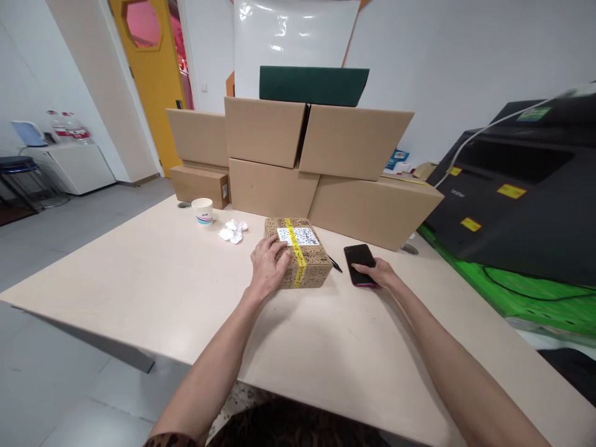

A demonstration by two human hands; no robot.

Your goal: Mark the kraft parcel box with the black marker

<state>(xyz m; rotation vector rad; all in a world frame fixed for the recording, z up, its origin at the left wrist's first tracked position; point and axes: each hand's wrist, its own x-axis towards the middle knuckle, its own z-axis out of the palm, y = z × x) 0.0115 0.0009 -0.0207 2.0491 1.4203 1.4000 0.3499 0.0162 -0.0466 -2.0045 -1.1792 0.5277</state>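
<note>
A small speckled cardboard box [314, 256] with yellow tape and a white label stands on the table in front of me. My left hand [269, 264] lies on its top left edge, fingers apart and resting on the cardboard. To the right of the box, my right hand [379, 273] grips a black smartphone [358, 257] with a reddish edge. The thumb is over the dark screen and the other fingers are mostly hidden. Between box and phone lies a black pen [335, 265], partly behind the box.
Large cardboard boxes [274, 189] are stacked along the table's back, topped by a dark green box [311, 85]. A paper cup [202, 211] and crumpled tissue [233, 231] sit at the back left. A big black printer [516, 186] stands to the right, beyond the table [153, 279].
</note>
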